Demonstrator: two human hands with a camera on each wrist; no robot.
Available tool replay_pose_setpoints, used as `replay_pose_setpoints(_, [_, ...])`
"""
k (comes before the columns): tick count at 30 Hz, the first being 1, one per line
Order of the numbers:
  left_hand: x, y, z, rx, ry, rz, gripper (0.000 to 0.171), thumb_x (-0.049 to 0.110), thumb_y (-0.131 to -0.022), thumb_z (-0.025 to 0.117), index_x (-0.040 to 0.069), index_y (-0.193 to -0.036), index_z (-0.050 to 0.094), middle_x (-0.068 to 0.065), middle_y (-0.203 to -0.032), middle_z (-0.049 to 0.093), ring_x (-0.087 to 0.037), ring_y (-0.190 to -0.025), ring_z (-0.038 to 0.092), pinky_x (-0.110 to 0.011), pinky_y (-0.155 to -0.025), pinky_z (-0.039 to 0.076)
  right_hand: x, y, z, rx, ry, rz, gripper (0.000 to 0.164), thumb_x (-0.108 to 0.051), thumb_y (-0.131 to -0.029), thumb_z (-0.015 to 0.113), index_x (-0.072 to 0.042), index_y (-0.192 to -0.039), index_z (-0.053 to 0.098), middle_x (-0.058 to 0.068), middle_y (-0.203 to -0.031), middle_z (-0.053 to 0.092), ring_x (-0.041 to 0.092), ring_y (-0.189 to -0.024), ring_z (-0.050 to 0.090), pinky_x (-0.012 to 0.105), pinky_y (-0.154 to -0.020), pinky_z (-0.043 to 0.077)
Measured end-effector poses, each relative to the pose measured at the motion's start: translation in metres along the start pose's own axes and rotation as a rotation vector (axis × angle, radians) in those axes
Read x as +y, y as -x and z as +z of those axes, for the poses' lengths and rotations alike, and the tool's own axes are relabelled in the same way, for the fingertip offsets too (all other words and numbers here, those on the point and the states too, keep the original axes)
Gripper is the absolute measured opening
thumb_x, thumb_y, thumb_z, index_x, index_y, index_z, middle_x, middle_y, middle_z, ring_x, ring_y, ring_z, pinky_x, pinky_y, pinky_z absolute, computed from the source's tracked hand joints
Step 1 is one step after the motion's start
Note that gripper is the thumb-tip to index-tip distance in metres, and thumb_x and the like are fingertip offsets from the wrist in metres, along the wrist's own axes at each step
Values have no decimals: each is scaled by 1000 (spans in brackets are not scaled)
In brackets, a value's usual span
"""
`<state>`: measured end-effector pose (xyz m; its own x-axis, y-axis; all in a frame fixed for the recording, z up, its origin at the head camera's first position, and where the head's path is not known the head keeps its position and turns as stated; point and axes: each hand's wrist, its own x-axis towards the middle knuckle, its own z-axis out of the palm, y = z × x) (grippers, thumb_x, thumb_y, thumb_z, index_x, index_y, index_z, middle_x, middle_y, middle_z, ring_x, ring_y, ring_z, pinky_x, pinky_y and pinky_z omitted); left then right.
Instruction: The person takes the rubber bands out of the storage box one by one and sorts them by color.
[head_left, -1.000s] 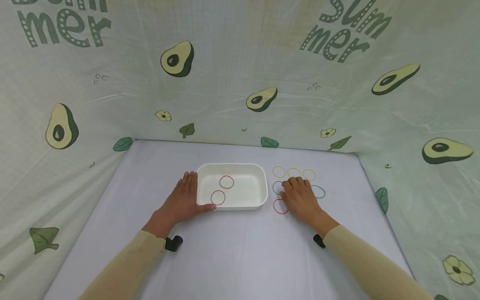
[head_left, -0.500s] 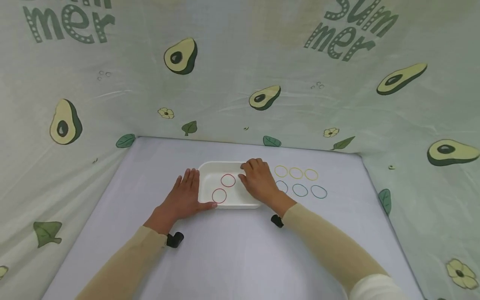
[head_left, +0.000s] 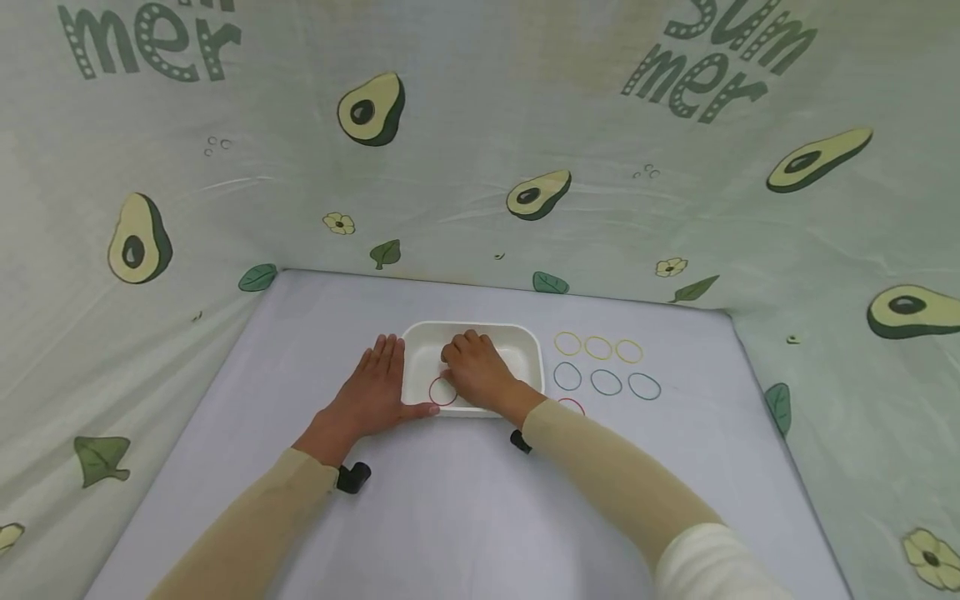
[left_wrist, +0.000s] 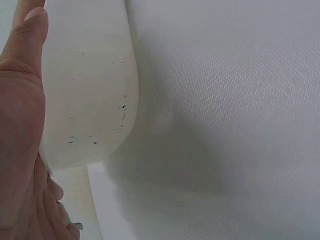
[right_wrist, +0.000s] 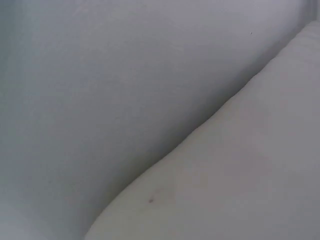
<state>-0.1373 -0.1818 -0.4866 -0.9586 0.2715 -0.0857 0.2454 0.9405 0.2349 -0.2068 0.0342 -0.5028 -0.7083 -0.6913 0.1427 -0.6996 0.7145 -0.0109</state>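
Observation:
A white rectangular tray (head_left: 504, 330) lies on the table. My left hand (head_left: 373, 396) has its fingers straight along the tray's left side and its thumb at the front corner; in the left wrist view the thumb (left_wrist: 30, 40) runs along the tray's outer wall (left_wrist: 92, 100). Inside the tray my right hand (head_left: 480, 372) reaches down with bent fingers, covering the spot of one red rubber band. I cannot tell whether the fingers pinch it. Another red rubber band (head_left: 442, 391) shows beside the thumb. The right wrist view has only a blurred pale surface and skin.
To the tray's right lie a row of yellow rubber bands (head_left: 598, 347) and a row of teal ones (head_left: 606, 382). A red rubber band (head_left: 572, 407) below them is partly covered by the right sleeve (head_left: 607, 467). A printed cloth (head_left: 450, 200) hangs behind the white table (head_left: 450, 517).
My right hand has moved left from the bands on the table into the tray, now covering one red band there. My left hand stays at the tray's side. The head view has shifted slightly.

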Motion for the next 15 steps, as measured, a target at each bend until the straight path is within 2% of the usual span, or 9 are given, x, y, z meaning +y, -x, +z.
replay_pose_setpoints(9, [3, 1, -3, -21, 5, -7, 131, 78, -88, 66, -14, -163, 10, -34, -172, 13, -49, -162, 9, -61, -130, 20, 5, -4, 10, -53, 141, -110, 28, -39, -104, 68, -14, -116, 70, 2, -112, 64, 22, -106, 53, 38, -94, 48])
replay_pose_setpoints(15, [2, 1, -2, -23, 18, -16, 131, 78, -88, 66, -14, -163, 9, -33, -172, 12, -48, -162, 8, -60, -130, 19, 6, -7, 15, -77, 150, -160, 27, -41, -107, 63, -16, -113, 69, 0, -114, 64, 21, -108, 52, 37, -95, 46])
